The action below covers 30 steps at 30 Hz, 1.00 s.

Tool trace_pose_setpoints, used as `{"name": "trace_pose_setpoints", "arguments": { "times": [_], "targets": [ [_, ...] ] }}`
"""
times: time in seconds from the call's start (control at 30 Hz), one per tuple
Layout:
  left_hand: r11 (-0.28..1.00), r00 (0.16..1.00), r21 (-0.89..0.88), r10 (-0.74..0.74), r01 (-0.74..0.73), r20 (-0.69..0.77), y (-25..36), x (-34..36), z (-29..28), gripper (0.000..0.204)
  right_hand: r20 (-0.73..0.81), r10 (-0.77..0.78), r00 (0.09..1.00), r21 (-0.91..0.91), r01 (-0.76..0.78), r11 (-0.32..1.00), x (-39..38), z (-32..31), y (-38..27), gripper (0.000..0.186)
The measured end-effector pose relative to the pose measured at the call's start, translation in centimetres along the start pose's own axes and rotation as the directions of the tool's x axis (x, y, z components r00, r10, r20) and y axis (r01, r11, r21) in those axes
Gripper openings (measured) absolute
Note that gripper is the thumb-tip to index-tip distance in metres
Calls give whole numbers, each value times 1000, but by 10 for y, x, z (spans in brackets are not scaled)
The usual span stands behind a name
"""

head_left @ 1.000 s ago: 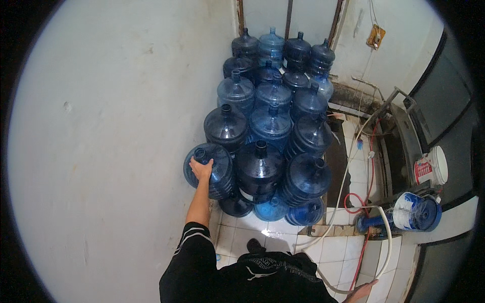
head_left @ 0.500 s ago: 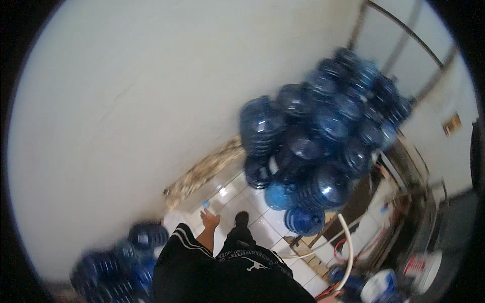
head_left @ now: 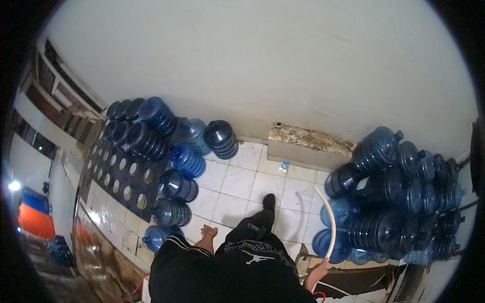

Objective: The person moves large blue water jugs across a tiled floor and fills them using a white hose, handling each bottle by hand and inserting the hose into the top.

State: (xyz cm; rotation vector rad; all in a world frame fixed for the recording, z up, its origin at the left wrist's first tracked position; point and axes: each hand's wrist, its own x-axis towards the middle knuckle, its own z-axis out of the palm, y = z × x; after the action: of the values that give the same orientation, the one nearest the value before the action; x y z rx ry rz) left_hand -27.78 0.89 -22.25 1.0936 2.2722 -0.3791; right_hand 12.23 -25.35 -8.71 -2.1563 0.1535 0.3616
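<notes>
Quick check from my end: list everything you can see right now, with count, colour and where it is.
Stacked water jugs: a large pile, too many to count exactly, blue, lying on their sides at the right by the wall.
Loose water jugs: about six, blue, on the floor at the left.
Jugs on rack: several, blue, at the far end of the rack.
Rack with round holes: one, dark, along the left.
Hose: one, white, curving up from the right hand.
Floor tiles: white, centre.
Wall: white, across the top.
Low ledge: one, stained, at the wall's foot.
Left hand: empty, open, above the tiles.
Right hand: closed on the hose.
</notes>
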Motion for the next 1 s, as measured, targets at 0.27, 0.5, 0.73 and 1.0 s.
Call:
{"name": "trace_pose_setpoints", "arguments": {
  "times": [0.27, 0.5, 0.73, 1.0],
  "targets": [
    [972, 992, -208, 97, -112, -82, -13, 38, -21, 64, 304, -446, 842, 64, 449, 891, -38, 107, -140, 58],
    [903, 940, -298, 244, -311, -241, 67, 127, -100, 58, 402, -499, 768, 115, 498, 859, -77, 228, -225, 57],
    [813, 866, -298, 472, -500, -163, 215, 267, -183, 63, 442, -403, 801, -23, 459, 888, -127, 349, -276, 53],
    [816, 838, -193, 522, -545, -156, 415, 453, -222, 87, 480, -292, 827, 38, 313, 949, -153, 449, -284, 46]
  ]
}}
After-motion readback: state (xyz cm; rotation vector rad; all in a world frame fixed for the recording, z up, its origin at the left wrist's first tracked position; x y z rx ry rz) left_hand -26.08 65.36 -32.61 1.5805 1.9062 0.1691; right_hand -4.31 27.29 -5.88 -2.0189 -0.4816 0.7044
